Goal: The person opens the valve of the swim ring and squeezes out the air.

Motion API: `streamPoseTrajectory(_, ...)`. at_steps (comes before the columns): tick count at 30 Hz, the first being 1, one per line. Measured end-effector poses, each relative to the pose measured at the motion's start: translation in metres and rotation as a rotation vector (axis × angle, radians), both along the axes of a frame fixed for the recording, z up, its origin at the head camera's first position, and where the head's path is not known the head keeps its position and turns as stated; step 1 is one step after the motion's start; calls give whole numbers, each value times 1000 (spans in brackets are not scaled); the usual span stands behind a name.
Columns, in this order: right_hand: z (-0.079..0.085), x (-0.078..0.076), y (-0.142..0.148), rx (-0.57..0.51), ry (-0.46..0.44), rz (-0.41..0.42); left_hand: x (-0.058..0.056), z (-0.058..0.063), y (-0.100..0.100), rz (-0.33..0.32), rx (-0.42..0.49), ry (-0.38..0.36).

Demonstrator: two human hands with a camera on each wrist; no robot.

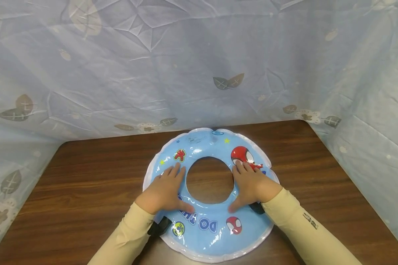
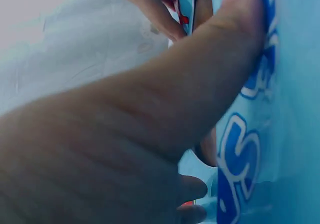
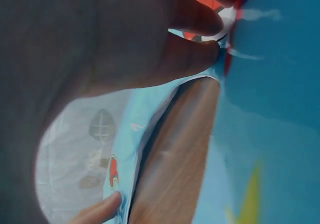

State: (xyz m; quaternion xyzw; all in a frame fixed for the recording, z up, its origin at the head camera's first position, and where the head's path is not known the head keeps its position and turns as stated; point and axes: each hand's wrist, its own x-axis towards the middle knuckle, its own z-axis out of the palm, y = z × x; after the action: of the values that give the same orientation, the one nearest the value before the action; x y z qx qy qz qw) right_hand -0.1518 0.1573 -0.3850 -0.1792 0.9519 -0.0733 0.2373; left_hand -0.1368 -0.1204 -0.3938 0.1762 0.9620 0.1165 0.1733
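A light-blue inflatable swim ring (image 1: 212, 235) with a pale rim and cartoon prints lies flat on a brown wooden table. My left hand (image 1: 164, 189) rests on its left side, fingers spread and straight, thumb on the printed letters. On the opposite side my right hand (image 1: 252, 184) presses with spread fingers beside a red cartoon mask. In the left wrist view the thumb (image 2: 235, 19) touches the blue lettering. In the right wrist view the fingertips (image 3: 205, 54) lie against the ring's surface (image 3: 280, 99). Both palms' undersides are hidden.
The wooden table (image 1: 86, 184) extends to both sides of the ring, and its surface shows through the centre hole. A pale blue-grey cloth (image 1: 185, 66) with leaf and flower prints hangs behind the table and along its sides. Black straps sit at both wrists.
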Motion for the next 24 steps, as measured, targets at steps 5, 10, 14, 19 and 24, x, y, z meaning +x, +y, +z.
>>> streamPoseTrajectory(5,-2,-1,0,-3,-8,-4,-2,-8,1,8,-1,11)
streamPoseTrajectory(10,-1,-1,1,-7,-17,0,-1,-9,3,1,-26,13)
streamPoseTrajectory(14,3,-5,7,-48,-42,6,1,0,-1,-3,-11,-25)
streamPoseTrajectory(19,7,-12,17,-123,-45,2,-2,9,-6,-27,30,-6)
streamPoseTrajectory(24,5,-15,20,-123,-82,6,-5,10,-11,-81,39,-6)
